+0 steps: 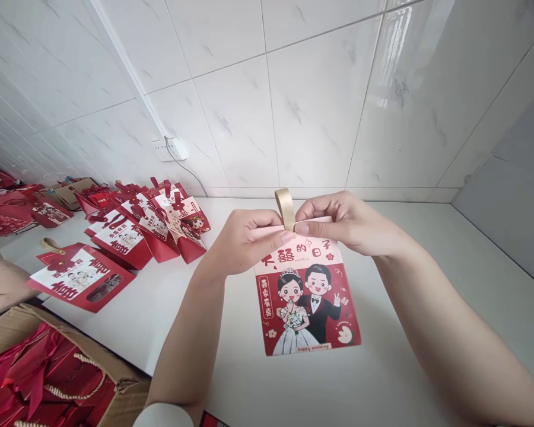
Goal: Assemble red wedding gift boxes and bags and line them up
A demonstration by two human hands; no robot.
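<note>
Red below and pale pink on top across the gift bag, printed with a cartoon bride in white, a groom in dark red and red characters. Matte gold on its ribbon loop. Same red with white panels on the piled bags. Plain brown on the cardboard box. White on the counter; white with faint grey veining on the wall tiles.
</note>
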